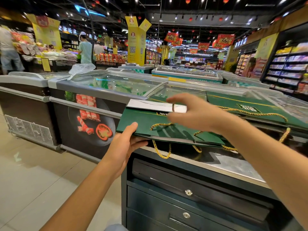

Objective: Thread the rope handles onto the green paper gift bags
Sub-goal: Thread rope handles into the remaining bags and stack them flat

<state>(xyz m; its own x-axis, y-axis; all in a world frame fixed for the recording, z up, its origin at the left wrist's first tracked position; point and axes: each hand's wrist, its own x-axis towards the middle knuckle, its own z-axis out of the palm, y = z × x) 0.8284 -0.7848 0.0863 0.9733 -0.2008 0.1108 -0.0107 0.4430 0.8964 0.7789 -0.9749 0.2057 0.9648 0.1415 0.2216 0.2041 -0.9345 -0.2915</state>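
On the left stands a chest freezer (93, 90) with a picture of sliced meat on its front, and just right of it the left hand (124, 144) grips the near-left corner of a flat green gift bag (143, 120), thumb on top and fingers curled beneath. The bag lies over the near edge of a dark metal counter (233, 164), a white card (146, 104) at its far end and gold rope handles (162, 155) looping from its near edge. Further right the blurred right hand (188, 112) hovers over the bag with fingers spread and loose, holding nothing I can make out, and at far right lie more green bags (233, 100).
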